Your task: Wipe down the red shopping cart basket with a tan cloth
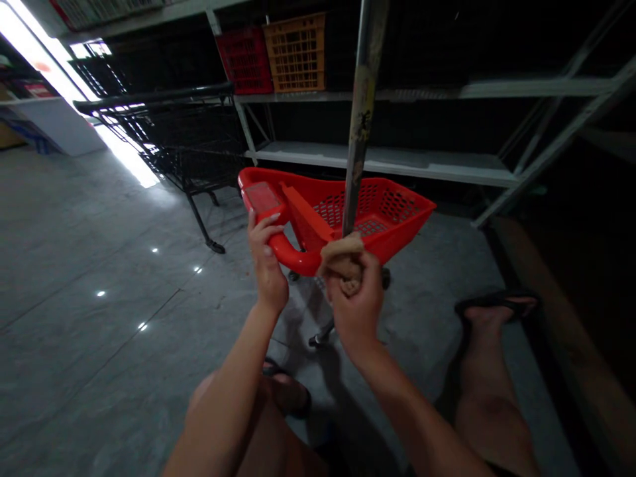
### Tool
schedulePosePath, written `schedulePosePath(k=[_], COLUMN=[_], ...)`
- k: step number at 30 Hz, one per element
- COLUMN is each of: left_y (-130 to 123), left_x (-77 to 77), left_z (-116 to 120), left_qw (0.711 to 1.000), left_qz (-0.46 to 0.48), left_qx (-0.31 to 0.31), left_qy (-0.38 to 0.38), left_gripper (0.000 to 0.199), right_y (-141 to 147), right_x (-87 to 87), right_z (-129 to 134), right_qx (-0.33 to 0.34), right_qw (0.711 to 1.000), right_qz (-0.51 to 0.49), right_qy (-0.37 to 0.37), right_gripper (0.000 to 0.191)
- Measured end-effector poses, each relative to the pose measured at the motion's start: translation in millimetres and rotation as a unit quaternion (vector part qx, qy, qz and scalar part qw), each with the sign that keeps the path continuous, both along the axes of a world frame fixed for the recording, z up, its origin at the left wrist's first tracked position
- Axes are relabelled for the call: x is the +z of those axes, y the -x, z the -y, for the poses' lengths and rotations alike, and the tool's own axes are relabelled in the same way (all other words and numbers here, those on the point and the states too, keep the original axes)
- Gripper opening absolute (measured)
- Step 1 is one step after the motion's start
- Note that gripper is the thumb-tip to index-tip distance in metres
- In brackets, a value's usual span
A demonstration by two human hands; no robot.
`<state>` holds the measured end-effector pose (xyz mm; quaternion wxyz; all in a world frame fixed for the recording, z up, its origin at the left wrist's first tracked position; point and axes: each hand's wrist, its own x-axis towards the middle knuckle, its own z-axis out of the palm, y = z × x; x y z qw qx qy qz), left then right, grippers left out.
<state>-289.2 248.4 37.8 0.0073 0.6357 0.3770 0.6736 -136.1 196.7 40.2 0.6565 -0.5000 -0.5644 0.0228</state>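
Observation:
A red plastic shopping cart (397,240) with perforated basket walls stands in front of me on small wheels. My left hand (267,255) grips its rounded handle on the left side, fingers curled over the rim. Bunched in my right hand (358,301) is a tan cloth (342,255), pressed against the cart's near rim. Just behind the cloth, a worn metal pole (358,132) rises upright; its lower end is hidden by the cloth and rim.
A black shopping cart (189,142) stands to the left. Behind are metal shelves (397,162) holding a red crate (245,61) and a yellow crate (297,53). A raised ledge (551,298) runs along the right. My sandalled feet are on the grey tiled floor (124,371).

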Motion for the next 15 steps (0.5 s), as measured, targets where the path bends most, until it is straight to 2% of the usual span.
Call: schedulePosePath(k=[3,5,8,12,15], left_y=[-17.7,-24.3,-30.0,-39.0,-48.1], left_x=[-0.7,2.0,4.0,-6.1,-13.0], left_z=[10.1,18.9,31.8,49.2,63.0], left_qw=[0.999,0.996,0.992,0.994,0.988], left_qz=[-0.043,-0.087,-0.124,-0.104,-0.147], left_qx=[0.019,0.027,0.02,-0.027,-0.038], left_qy=[-0.013,-0.014,-0.012,-0.038,0.005], left_gripper=[0.042,0.047,0.055,0.064,0.063], right_y=[7.3,-1.1,-19.4,-35.2,-41.8], right_x=[18.8,34.2,57.4,85.4,102.5], right_z=[12.6,13.9,17.5,35.3,47.6], right_qx=[0.023,0.035,0.076,0.13,0.189], right_qw=[0.994,0.988,0.981,0.972,0.962], right_qz=[0.087,0.134,0.177,0.17,0.154], right_qy=[-0.069,-0.071,-0.022,0.096,0.124], right_gripper=[0.033,0.032,0.042,0.063,0.069])
